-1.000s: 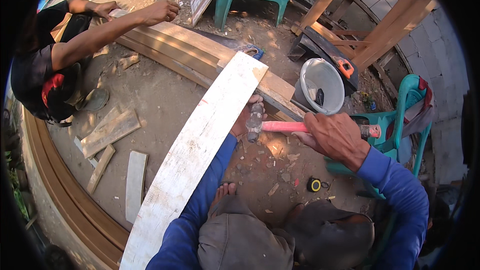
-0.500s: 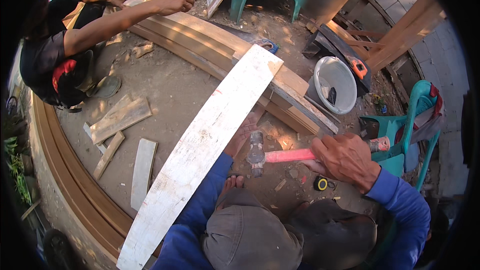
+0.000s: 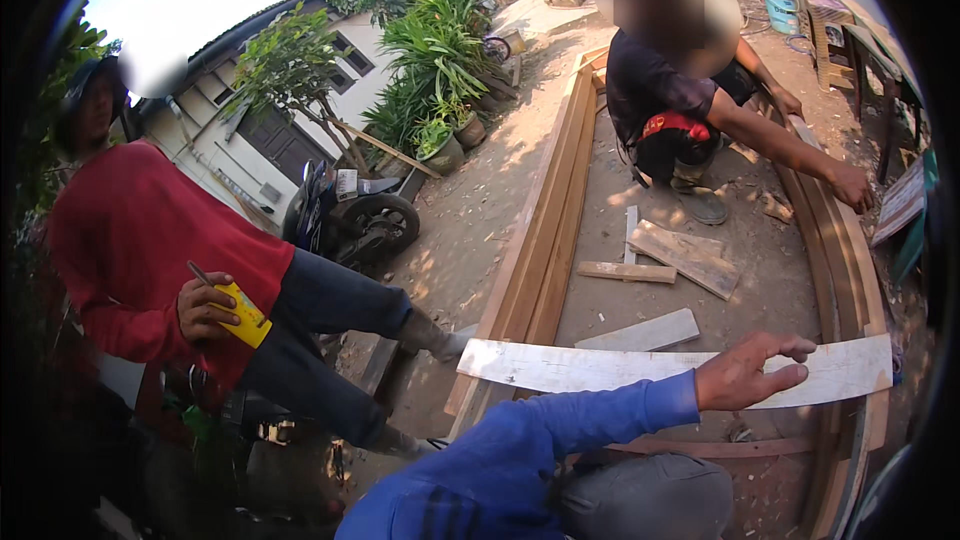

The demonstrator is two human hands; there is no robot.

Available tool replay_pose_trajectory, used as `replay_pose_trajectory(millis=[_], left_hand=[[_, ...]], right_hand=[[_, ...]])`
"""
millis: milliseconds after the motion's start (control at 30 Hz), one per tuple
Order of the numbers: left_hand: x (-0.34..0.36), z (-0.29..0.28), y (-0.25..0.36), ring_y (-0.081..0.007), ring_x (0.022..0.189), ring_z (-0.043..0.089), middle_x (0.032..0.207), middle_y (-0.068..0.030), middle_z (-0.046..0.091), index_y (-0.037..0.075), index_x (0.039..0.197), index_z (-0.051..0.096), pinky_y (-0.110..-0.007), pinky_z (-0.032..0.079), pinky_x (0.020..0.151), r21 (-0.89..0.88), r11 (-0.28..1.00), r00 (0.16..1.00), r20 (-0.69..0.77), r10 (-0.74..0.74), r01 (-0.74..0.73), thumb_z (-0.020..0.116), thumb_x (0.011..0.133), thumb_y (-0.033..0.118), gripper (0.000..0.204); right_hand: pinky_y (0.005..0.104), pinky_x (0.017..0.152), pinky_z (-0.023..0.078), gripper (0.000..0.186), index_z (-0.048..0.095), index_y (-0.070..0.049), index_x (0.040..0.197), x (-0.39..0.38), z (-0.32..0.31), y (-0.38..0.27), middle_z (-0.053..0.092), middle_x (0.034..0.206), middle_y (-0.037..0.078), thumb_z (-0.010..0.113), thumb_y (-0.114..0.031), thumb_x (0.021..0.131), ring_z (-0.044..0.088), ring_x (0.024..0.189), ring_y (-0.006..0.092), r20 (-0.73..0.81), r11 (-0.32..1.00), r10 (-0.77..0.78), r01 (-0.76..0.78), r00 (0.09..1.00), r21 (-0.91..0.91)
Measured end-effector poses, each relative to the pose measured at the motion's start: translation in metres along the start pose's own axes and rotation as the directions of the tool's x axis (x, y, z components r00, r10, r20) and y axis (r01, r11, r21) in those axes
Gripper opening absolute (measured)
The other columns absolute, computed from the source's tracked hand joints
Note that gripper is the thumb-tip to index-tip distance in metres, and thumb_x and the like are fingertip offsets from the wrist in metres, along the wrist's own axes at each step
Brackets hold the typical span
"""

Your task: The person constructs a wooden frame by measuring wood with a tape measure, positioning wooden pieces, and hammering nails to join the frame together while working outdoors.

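My left hand [image 3: 752,372] reaches in from below in a blue sleeve, just over or against a long white-painted board [image 3: 570,366]. Its thumb and forefinger are apart and point right, and I see nothing held in it. The board lies crosswise, its left end over the long brown beams [image 3: 540,270] and its right end over the beams [image 3: 830,240] on the other side. Whether the hand touches the board I cannot tell. My right hand and the hammer seen earlier are outside the picture.
A person in a red shirt [image 3: 170,250] stands at left with a yellow packet [image 3: 243,317]. Another person [image 3: 665,105] squats between the beams, a hand toward the right ones. Loose offcuts [image 3: 690,258] lie on the ground. A motorcycle [image 3: 350,210] and potted plants [image 3: 438,140] stand beyond.
The view has swung left, bringing in the person in red and the house. My left hand, formerly partly behind the board, now shows above it. My right hand with the hammer has left the picture.
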State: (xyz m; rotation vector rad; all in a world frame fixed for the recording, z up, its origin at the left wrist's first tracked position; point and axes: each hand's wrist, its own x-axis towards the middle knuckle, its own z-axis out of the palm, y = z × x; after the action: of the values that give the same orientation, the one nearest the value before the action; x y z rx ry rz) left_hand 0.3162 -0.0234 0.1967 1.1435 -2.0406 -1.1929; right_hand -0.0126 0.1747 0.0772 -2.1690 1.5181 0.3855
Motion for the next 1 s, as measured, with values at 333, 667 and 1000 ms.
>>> replay_pose_trajectory(millis=[333,667,1000], left_hand=[[0.016,0.050,-0.060,-0.0437,0.095,0.068,0.093,-0.0267,0.070,0.001,0.127,0.060,-0.054,0.052,0.086,0.541,0.738,0.911,-0.308,-0.273,0.404,0.048,0.100,0.064,0.069],[0.015,0.059,-0.062,-0.0453,0.091,0.069,0.095,-0.0288,0.071,-0.001,0.126,0.059,-0.053,0.053,0.085,0.534,0.740,0.895,-0.395,-0.208,0.408,0.046,0.098,0.067,0.074],[0.014,0.051,-0.057,-0.0455,0.092,0.070,0.097,-0.0286,0.071,-0.003,0.114,0.067,-0.053,0.054,0.084,0.506,0.755,0.887,-0.407,-0.217,0.417,0.051,0.095,0.067,0.073]], right_hand=[[0.0591,0.075,0.053,0.044,0.061,-0.007,0.116,-0.007,0.049,0.019,0.070,0.097,0.028,0.058,-0.047,0.098,0.067,0.090,0.0496,0.009,0.996,-0.073,0.072,0.997,0.050],[0.0586,0.078,0.052,0.044,0.063,-0.005,0.112,-0.019,0.046,0.024,0.070,0.097,0.027,0.057,-0.046,0.099,0.066,0.092,0.0486,0.061,0.999,-0.021,0.019,0.998,0.039],[0.0578,0.076,0.053,0.036,0.063,-0.008,0.106,-0.008,0.073,0.042,0.068,0.103,0.025,0.054,-0.042,0.101,0.067,0.093,0.0469,0.022,0.998,-0.055,0.055,0.998,0.008]])
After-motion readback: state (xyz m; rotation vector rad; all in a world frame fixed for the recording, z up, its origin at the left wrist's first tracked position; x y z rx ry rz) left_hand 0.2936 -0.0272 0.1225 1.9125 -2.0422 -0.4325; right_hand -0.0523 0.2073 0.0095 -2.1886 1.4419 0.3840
